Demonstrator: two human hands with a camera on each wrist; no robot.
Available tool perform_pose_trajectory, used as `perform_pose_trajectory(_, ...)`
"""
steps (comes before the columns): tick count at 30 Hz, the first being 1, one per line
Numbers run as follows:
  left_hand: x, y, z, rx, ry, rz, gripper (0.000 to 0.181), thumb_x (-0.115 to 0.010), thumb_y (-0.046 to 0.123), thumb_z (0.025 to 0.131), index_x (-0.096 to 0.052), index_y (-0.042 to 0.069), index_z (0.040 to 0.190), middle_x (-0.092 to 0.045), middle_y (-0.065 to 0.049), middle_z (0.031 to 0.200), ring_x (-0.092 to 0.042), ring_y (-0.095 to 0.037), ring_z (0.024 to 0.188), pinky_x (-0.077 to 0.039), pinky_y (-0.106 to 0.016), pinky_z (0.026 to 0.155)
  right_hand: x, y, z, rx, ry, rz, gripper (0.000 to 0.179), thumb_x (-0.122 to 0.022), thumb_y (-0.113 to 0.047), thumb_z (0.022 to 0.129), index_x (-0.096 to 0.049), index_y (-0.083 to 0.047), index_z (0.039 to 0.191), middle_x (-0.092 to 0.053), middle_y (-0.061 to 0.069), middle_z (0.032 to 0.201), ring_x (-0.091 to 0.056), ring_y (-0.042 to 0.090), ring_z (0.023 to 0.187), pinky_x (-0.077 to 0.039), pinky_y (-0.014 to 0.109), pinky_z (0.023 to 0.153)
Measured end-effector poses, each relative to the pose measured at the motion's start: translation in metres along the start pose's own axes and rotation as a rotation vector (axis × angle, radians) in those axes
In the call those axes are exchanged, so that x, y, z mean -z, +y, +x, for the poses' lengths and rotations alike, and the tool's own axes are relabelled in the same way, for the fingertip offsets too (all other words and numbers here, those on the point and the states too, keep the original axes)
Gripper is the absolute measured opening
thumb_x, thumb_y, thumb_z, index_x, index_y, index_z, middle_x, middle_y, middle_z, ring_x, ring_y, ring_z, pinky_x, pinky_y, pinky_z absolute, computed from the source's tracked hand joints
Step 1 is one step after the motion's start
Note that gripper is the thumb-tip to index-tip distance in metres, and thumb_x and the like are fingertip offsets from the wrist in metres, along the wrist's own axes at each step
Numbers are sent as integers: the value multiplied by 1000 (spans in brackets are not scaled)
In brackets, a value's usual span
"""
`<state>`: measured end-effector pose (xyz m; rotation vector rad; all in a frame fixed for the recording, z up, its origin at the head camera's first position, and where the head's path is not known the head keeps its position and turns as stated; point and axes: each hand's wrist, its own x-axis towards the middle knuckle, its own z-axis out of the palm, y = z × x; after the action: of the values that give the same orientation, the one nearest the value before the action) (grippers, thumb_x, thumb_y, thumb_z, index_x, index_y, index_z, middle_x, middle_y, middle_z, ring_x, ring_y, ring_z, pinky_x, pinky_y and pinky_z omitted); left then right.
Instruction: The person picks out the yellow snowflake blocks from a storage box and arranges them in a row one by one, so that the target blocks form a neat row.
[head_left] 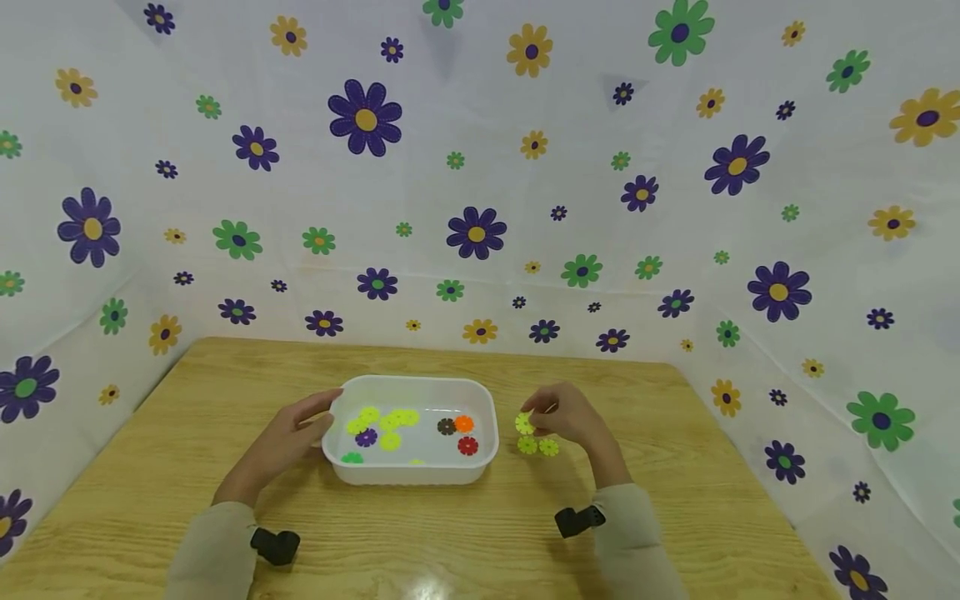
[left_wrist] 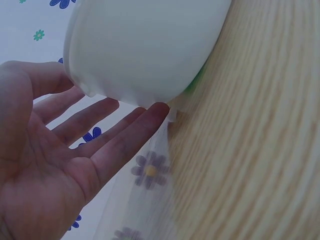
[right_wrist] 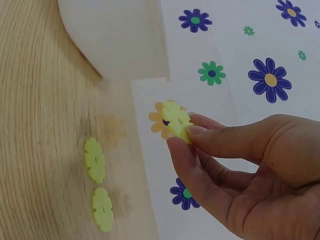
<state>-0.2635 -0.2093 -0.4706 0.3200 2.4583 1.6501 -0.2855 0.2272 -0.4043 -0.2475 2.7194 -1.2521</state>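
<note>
On the table stands a white plastic tub with flower-shaped plastic discs in it: several yellow discs, a purple disc, a brown disc, an orange disc, a red disc and a green disc. My left hand rests against the tub's left end, its fairly straight fingers along the outer wall. Right of the tub, my right hand pinches a yellow disc between thumb and fingertips, above the table. Below it lie two yellow discs.
The wooden table reaches back to a white cloth printed with flowers, which hangs behind it and along both sides. A black wrist camera is on the left sleeve, another black camera on the right.
</note>
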Motion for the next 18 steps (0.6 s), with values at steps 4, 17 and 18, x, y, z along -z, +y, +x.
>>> perform_pose_trajectory(4, 0, -1, 0, -5, 1, 1, 59, -49, 30, 110, -30, 13, 163, -25, -23, 170, -38, -55, 147, -60, -52, 100, 6, 13, -5, -14, 3, 2, 14, -67, 3, 94, -73, 5, 106, -69, 17, 94, -74, 33, 81, -67, 45, 80)
perform_pose_trajectory(17, 2, 0, 0, 12, -2, 5, 61, -49, 38, 109, -31, 14, 163, -25, -21, 170, -33, -53, 150, -56, -55, 105, 27, 42, -19, -87, 28, 18, 15, -65, 4, 95, -68, 10, 108, -68, 22, 97, -74, 27, 80, -66, 45, 81)
perform_pose_trajectory(18, 2, 0, 0, 10, -4, 12, 61, -48, 39, 110, -31, 14, 163, -24, -21, 170, -33, -54, 151, -55, -55, 106, 28, 43, -19, -89, 29, 18, 15, -65, 4, 95, -68, 11, 107, -68, 22, 97, -74, 27, 80, -66, 45, 80)
